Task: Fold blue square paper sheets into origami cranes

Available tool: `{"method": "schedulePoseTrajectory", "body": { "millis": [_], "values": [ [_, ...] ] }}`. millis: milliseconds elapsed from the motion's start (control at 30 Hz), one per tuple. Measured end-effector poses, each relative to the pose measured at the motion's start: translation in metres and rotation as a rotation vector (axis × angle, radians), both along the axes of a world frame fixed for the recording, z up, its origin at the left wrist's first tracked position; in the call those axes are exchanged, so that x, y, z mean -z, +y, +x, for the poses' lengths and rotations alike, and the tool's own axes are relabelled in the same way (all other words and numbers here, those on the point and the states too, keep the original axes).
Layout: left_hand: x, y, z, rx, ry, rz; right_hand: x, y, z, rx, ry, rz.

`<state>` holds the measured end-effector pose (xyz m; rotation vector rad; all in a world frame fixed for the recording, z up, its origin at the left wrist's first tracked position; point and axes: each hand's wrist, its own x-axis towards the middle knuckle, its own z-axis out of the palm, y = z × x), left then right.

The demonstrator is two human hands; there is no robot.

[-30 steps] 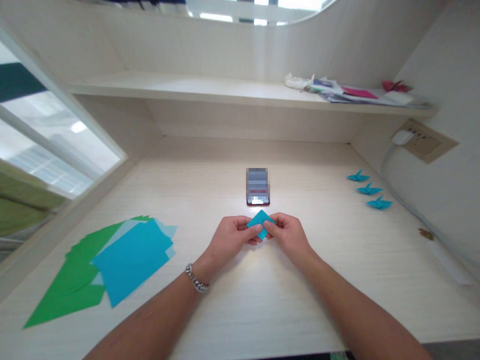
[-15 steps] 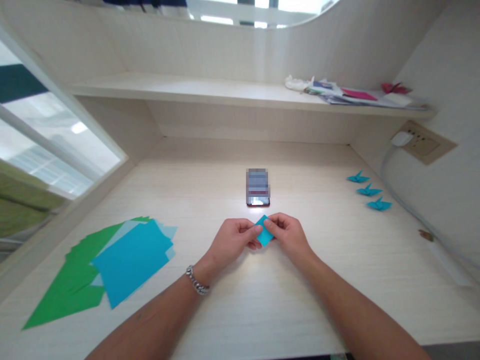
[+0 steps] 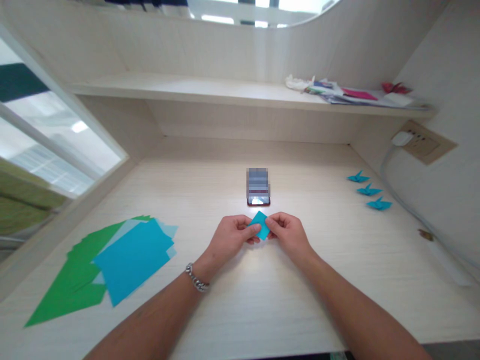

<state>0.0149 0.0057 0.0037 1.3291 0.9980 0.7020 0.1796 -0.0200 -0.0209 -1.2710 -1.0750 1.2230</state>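
Observation:
A small blue piece of folded paper (image 3: 261, 223), diamond-shaped from above, is held just over the desk at the middle of the view. My left hand (image 3: 235, 233) pinches its left side, thumb on top and fingers beneath. On its right side, my right hand (image 3: 288, 231) grips the edge between thumb and fingers. The paper's underside and some fingertips are hidden. Just beyond the hands lies a phone (image 3: 258, 187) with a blurred screen. Three blue origami cranes (image 3: 369, 190) stand in a slanting row at the right.
Blue paper sheets (image 3: 133, 260) overlap green sheets (image 3: 71, 285) on the desk's left side. A shelf (image 3: 225, 92) spans the back, bearing papers and a red folded paper (image 3: 396, 88) at its right. A white cable (image 3: 397, 195) runs from the wall socket (image 3: 425, 142) along the right wall.
The folded paper has shifted slightly left and away from me, tilting a little. My right thumb has slid from its middle to its right edge.

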Motion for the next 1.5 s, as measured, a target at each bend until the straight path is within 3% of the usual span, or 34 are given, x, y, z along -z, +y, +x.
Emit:
{"method": "schedulePoseTrajectory", "body": {
  "millis": [133, 567, 1267, 1500],
  "values": [
    [0.002, 0.0, 0.001, 0.011, -0.02, 0.022, -0.001, 0.0, 0.002, -0.025, -0.069, 0.015],
    [0.011, 0.004, 0.0, -0.069, -0.015, 0.077, 0.009, 0.0, -0.002, -0.077, -0.026, -0.038],
    [0.004, 0.003, 0.001, -0.124, -0.005, 0.108, 0.002, -0.004, -0.003, -0.118, -0.115, -0.022],
    [0.007, 0.004, -0.001, -0.191, -0.006, 0.137, 0.004, -0.002, -0.006, -0.085, -0.008, -0.08]
  ]
}}
